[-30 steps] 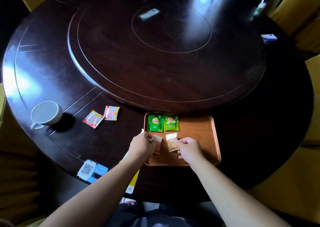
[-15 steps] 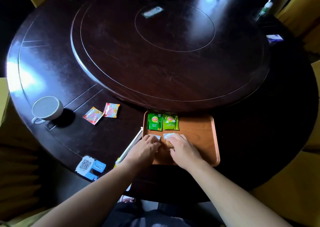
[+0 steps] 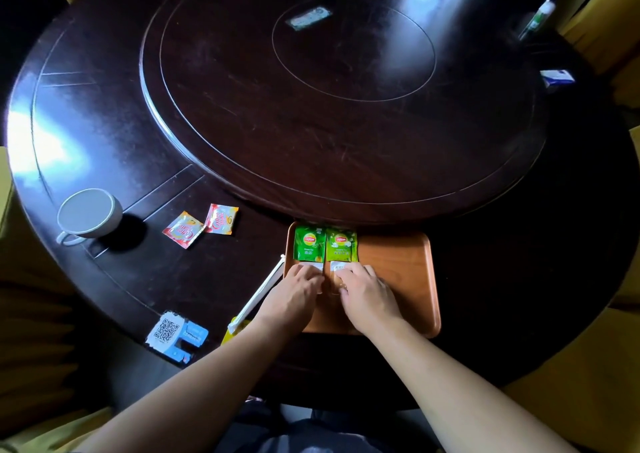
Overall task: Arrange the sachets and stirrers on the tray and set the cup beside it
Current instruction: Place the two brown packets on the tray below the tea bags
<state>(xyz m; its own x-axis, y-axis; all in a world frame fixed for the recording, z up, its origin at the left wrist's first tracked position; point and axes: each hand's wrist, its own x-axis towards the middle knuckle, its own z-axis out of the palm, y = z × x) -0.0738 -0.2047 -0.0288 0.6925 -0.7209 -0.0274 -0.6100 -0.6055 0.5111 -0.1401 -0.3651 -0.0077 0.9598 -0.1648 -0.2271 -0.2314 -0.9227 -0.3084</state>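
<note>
Hands are pressing flat: left hand pinning one pale sachet, right hand another, grips uncurled, on the tray. Green sachets are lying just beyond the fingertips; cup sitting far left on the table.

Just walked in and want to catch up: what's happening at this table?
A person is laying out drink sachets on a wooden tray. Two green tea sachets lie side by side at its far left corner. The left hand and right hand each press a pale sachet flat just below them. Two red sachets, the wrapped stirrers and the cup remain off the tray, to its left.
</note>
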